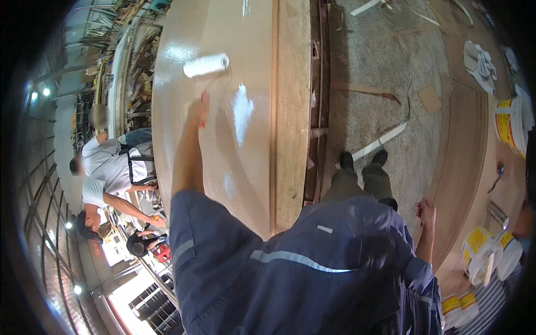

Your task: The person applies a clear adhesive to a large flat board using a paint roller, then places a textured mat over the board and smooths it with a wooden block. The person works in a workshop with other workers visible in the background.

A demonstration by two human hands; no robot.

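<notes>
My left hand (202, 111) is closed around the red handle of a paint roller, its arm stretched out over a broad brown board (215, 162). The white roller sleeve (206, 65) rests on the board just beyond the hand. Right of the hand lies a white patch (242, 114) of wet glue or paint, and the board's far left part shines wet. My right hand (426, 211) hangs low at my right side, fingers curled, with nothing visible in them. It is nearest to a stack of brown wood panels (460, 151).
White buckets with yellow labels (481, 254) stand at the right, near another bucket (511, 125) and a white cloth (480, 66). Wood strips (385, 139) litter the concrete floor. Several people work at the left, one in a white shirt (103, 162). A pale wood edge (293, 128) borders the board.
</notes>
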